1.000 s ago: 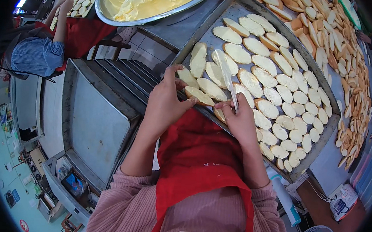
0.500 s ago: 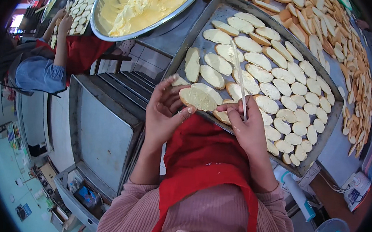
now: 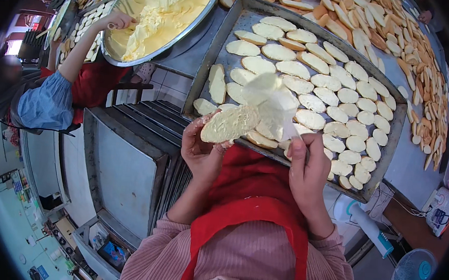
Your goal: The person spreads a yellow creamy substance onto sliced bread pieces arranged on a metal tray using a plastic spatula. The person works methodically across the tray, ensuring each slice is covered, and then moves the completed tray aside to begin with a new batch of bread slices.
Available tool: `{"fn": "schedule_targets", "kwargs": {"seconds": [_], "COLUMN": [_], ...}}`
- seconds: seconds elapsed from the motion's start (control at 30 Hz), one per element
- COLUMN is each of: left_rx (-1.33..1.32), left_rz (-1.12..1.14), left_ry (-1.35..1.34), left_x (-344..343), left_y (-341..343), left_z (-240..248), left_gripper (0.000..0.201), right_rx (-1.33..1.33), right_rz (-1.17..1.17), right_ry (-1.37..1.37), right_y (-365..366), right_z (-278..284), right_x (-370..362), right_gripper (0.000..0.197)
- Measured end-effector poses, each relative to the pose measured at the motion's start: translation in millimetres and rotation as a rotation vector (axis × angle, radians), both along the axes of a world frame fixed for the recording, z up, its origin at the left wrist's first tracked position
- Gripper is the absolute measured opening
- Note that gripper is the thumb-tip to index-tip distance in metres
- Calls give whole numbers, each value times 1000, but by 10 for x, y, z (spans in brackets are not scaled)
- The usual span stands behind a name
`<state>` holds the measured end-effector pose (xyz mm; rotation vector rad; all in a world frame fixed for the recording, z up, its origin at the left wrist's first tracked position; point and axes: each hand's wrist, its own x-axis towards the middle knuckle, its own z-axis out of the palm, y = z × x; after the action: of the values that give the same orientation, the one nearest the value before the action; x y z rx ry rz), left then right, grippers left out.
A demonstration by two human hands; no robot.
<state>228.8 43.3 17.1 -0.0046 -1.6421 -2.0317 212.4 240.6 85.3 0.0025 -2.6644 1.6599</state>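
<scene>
My left hand (image 3: 203, 149) holds an oval bread slice (image 3: 230, 123) lifted just above the near edge of the metal baking tray (image 3: 208, 71). My right hand (image 3: 308, 172) grips a knife (image 3: 276, 104) whose blade is loaded with pale butter and hovers over the tray beside the slice. The tray is filled with several rows of bread slices (image 3: 311, 83).
A large round metal bowl of yellow butter (image 3: 155, 10) sits at the upper left, with another person's hand (image 3: 115, 20) at its rim. Toasted slices (image 3: 398, 37) are heaped beyond the tray. Metal racks (image 3: 129, 159) stand below left; a fan (image 3: 413, 273) at the lower right.
My left hand has lifted a slice off the tray toward me. My right hand has raised the knife, now carrying butter, next to the slice.
</scene>
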Motion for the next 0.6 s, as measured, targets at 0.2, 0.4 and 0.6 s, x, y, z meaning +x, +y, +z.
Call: {"fn": "schedule_targets", "kwargs": {"seconds": [0.2,0.4,0.6], "left_rx": [-208,-245,-249], "left_rz": [160,102,128], "left_ry": [-12,2,10], "left_x": [20,97,73], "left_y": [72,7,59], "left_z": [9,-24,-63], "left_gripper": [82,82,80], "right_rx": [190,243,226], "right_rz": [31,-113,-7], "right_ry": [153,-33,179], "right_y": [-27,115,15], "right_z": [-67,-199,-69], "right_x": [226,60,282], "right_gripper": [24,24,24]}}
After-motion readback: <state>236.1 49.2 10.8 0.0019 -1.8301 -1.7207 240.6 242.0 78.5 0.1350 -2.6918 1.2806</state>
